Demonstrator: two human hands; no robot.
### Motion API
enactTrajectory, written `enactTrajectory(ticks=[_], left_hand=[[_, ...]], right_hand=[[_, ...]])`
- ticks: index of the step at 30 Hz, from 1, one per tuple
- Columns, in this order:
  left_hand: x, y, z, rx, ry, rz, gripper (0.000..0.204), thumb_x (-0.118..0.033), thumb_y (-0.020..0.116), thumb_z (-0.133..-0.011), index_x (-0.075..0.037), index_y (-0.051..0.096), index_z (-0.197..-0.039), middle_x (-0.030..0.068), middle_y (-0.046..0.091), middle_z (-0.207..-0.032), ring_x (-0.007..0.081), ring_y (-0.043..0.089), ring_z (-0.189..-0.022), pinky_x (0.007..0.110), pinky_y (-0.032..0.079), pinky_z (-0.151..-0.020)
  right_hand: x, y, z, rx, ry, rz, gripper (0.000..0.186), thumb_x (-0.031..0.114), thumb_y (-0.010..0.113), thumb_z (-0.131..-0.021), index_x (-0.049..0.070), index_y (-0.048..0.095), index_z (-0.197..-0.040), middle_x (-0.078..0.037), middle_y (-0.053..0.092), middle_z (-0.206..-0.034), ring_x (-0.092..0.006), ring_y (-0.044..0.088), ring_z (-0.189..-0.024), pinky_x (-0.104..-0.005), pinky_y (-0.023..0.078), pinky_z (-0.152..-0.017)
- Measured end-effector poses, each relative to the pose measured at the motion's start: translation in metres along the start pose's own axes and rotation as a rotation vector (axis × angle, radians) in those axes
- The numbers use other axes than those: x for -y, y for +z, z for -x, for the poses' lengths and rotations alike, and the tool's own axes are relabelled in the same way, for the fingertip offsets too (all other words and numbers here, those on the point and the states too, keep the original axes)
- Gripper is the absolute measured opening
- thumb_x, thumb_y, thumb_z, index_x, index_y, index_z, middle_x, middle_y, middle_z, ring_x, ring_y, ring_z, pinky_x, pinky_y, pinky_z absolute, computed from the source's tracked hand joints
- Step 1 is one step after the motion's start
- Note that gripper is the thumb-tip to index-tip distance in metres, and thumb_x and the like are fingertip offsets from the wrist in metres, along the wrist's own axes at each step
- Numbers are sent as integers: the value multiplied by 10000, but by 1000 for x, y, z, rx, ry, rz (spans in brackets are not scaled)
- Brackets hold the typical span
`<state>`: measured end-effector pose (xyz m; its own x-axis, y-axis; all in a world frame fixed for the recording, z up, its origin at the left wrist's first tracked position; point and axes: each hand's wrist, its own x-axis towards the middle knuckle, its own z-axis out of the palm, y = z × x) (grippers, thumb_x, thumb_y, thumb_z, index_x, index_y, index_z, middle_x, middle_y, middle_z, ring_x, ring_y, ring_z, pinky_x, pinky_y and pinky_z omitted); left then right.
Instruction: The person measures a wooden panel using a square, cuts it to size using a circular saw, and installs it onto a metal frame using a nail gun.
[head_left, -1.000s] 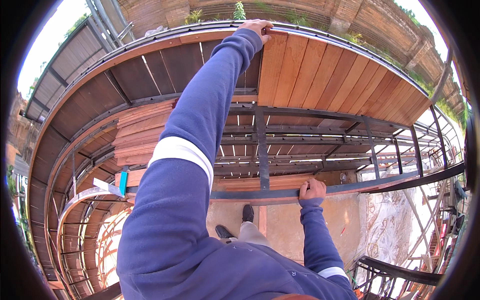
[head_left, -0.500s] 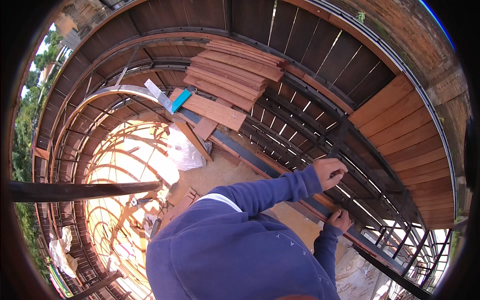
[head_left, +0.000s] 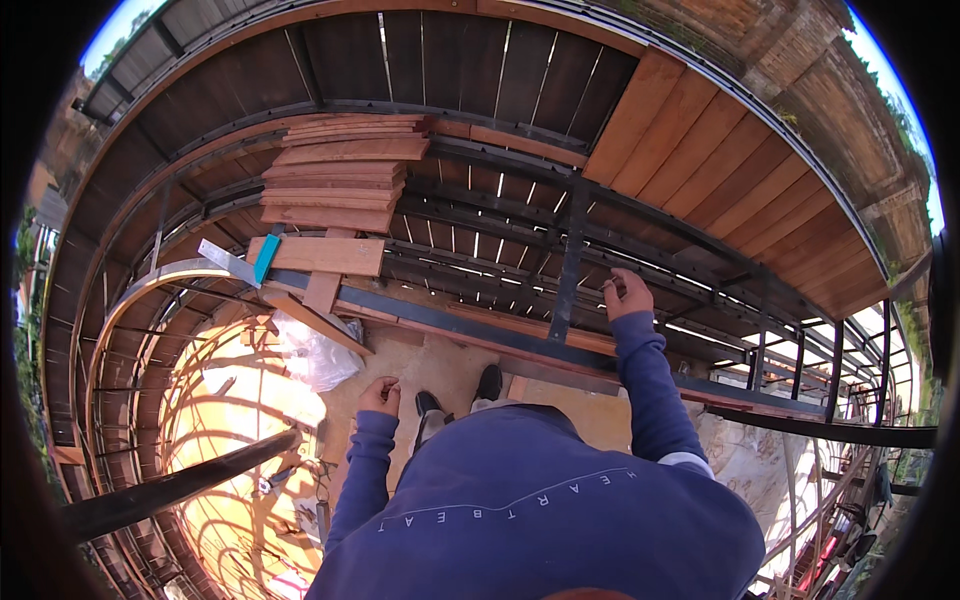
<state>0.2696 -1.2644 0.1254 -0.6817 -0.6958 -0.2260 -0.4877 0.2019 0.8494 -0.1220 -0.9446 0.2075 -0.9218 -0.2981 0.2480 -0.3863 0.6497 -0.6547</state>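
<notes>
My left hand (head_left: 380, 396) hangs above the floor, left of my shoes and clear of the metal beam. Its fingers are curled together, and I cannot see whether anything small is inside. Over the dark metal frame (head_left: 572, 255) on the right, my right hand (head_left: 628, 294) is raised with thumb and fingertips drawn together. A tiny dark spot shows between them, too small to name. A long dark beam (head_left: 470, 325) runs in front of me. On its left end lie a wooden board (head_left: 335, 255) and a try square with a teal stock (head_left: 266, 258).
Reddish planks (head_left: 335, 180) are stacked behind the beam at left. Fitted wooden boards (head_left: 720, 150) cover the frame at far right. A clear plastic bag (head_left: 315, 350) sits on the floor. A dark post (head_left: 190, 485) juts in at lower left. Gaps open between the frame bars.
My hands have parted: the left has drawn back from the frame to my left side, the right has risen over the bars. My view and body have turned, shifting the plank stack leftward.
</notes>
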Motion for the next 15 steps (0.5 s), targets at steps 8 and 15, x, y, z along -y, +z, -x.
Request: enactTrajectory(ticks=[8,15], left_hand=[[14,4,39,47,-111,-124,268,-227,678,-889,-44,711,-1082,166,734,-922,267,714,-832,367,556,-771],[28,4,67,59,-239,-176,272,-259,663,-877,-117,728,-1099,173,727,-955,340,704,-887,408,554,-837]], right_hand=[[110,78,-63,169,-329,-151,289,118,699,-840,37,671,-1115,-122,634,-894,-275,633,-793,-386,523,-747],[286,191,-13,489,-853,-292,303,167,689,-834,46,644,-1109,-136,665,-885,-348,643,-853,-439,520,-781]])
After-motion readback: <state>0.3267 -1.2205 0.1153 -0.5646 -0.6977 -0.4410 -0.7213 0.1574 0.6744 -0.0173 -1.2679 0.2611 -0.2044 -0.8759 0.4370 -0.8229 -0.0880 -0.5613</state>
